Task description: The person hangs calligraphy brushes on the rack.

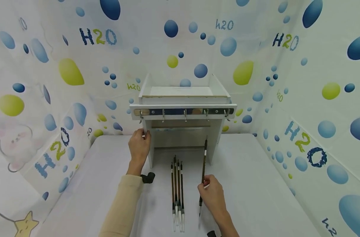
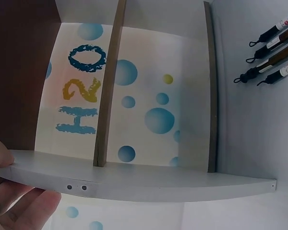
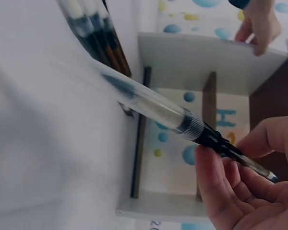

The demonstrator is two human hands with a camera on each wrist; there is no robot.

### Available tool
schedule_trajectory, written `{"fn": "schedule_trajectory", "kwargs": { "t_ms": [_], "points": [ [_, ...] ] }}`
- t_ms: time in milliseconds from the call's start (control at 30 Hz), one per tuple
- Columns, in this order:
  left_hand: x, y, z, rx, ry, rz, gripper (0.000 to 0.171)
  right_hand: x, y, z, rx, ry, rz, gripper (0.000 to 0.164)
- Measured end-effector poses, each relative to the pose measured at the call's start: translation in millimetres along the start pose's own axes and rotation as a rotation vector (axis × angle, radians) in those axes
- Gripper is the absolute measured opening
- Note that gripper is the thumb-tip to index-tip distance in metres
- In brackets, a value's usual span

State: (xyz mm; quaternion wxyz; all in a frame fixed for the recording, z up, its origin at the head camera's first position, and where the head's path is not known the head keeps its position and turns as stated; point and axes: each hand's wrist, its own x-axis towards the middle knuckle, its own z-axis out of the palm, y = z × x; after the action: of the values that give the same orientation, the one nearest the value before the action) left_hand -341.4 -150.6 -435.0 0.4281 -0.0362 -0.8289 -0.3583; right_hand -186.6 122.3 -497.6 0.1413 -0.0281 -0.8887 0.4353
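Note:
My left hand [image 1: 139,148] grips the left side panel of a small white shelf rack [image 1: 216,140], and the left wrist view shows the thumb on one face of the panel [image 2: 149,187] and fingers on the other. With the thumb and fingers of my right hand [image 1: 214,196] I pinch a dark calligraphy brush [image 1: 204,161]. It slants upright before the rack, its hanging loop up and its clear-capped bristles [image 3: 149,103] down. Left of it, several similar brushes [image 1: 176,184] lie side by side on the white table, caps toward me.
Along the rack's front runs a rail [image 1: 174,112] with several metal hooks [image 1: 185,115]. An open white tray section [image 1: 181,91] tops the rack. The table [image 1: 257,184] is white, and a cloth [image 1: 156,62] printed with bubbles and "H2O" surrounds it.

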Motion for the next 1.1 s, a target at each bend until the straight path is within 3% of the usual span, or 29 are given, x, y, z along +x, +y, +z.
{"fn": "schedule_trajectory", "kwargs": {
  "t_ms": [133,567,1100],
  "points": [
    [-0.4,-1.6,0.4,-0.002,0.004,0.009,0.022,3.0,-2.7,-12.2,0.003,0.074,-0.055,0.025],
    [-1.8,-3.1,-0.6,0.008,0.001,-0.005,0.022,17.4,-11.0,-39.0,0.018,0.213,-0.109,0.022],
    [-3.3,-3.8,-1.2,0.001,0.01,0.028,0.02,27.1,-8.5,-47.8,0.014,0.217,-0.059,0.024]
  ]
}}
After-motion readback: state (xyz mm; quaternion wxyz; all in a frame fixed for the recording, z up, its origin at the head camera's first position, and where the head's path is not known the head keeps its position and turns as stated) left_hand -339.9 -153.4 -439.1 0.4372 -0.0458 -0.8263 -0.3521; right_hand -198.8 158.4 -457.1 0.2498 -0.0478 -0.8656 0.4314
